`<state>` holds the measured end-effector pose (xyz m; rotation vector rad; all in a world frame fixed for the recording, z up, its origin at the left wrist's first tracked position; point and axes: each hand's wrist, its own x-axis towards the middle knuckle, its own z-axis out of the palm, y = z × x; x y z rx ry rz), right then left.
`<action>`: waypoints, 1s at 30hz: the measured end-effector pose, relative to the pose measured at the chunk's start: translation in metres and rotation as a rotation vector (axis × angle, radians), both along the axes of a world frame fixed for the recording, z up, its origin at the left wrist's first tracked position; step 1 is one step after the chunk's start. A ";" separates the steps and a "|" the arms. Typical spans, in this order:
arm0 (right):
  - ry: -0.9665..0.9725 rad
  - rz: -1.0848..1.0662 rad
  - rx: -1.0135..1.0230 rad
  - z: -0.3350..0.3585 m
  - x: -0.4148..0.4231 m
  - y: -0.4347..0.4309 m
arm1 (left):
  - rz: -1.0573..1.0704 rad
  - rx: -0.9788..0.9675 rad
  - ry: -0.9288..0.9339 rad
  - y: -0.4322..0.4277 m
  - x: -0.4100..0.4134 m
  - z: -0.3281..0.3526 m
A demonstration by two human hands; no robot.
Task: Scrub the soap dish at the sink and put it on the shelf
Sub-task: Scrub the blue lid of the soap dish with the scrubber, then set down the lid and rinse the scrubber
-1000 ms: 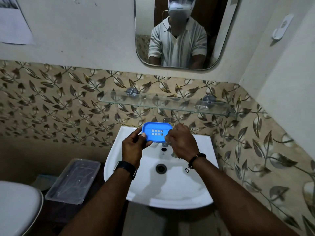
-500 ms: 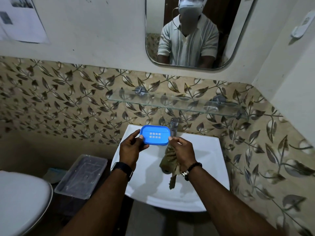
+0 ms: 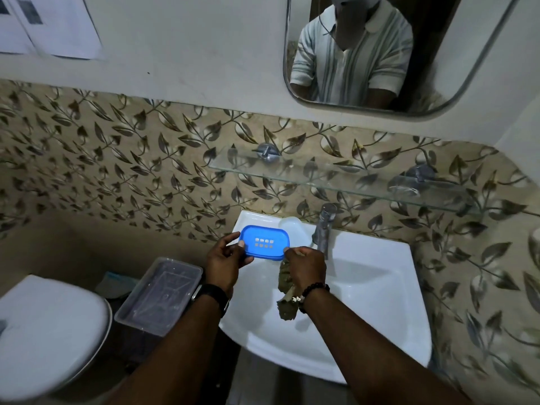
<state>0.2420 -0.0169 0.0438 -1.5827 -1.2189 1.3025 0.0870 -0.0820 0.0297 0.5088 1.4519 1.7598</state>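
Left hand (image 3: 223,264) and right hand (image 3: 306,268), the latter also clutching a brown cloth (image 3: 286,290), pinch the blue rectangular plastic soap dish (image 3: 264,242) by its ends above the white ceramic sink (image 3: 365,302).

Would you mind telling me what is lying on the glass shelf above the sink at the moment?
The clear glass shelf appears bare apart from its two metal wall mounts. The blue plastic soap dish is not yet on it; left hand and right hand hold it over the white sink.

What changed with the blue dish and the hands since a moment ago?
The right hand came off the blue soap dish face to its right edge, with a brown cloth now hanging from it. The left hand kept its hold on the left edge, over the sink.
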 end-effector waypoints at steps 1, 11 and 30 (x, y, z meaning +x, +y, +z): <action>-0.008 0.008 -0.004 -0.003 -0.007 0.004 | 0.008 -0.013 0.010 0.004 -0.005 -0.003; -0.065 0.084 -0.090 -0.034 -0.057 0.044 | -0.074 -0.243 0.454 0.050 -0.044 -0.026; -0.076 0.198 -0.016 -0.068 -0.083 0.085 | -0.239 -0.689 1.155 0.118 -0.079 -0.070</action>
